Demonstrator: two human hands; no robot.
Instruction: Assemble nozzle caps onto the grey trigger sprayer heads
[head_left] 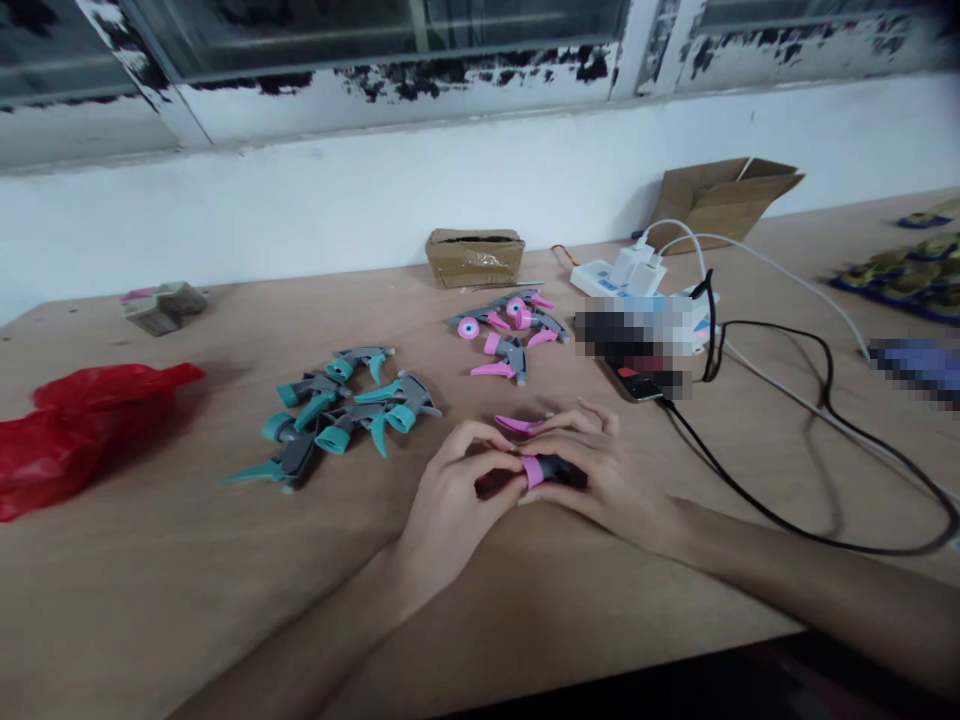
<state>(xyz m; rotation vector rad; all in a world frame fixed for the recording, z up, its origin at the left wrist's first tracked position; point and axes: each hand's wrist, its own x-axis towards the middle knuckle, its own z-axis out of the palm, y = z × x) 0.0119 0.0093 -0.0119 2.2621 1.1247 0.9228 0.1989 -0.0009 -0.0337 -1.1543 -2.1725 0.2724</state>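
Between my two hands is a pink and grey trigger sprayer head (532, 470), held low over the table. The fingers of my left hand (465, 490) pinch its pink collar from the left. My right hand (600, 470) wraps around the dark grey body, hiding much of it, while the pink trigger sticks out beyond the fingers. Just behind my hands lie several pink and grey sprayer heads (510, 358). To the left rests a group of several teal and grey sprayer heads (352, 410).
A red plastic bag (97, 425) lies at the left, with a small block-like bundle (166, 308) behind it. Along the wall stand a small cardboard box (475, 262) and an open carton (716, 205). A power strip (596, 280), phone (637, 385) and looping black cable (735, 495) occupy the right.
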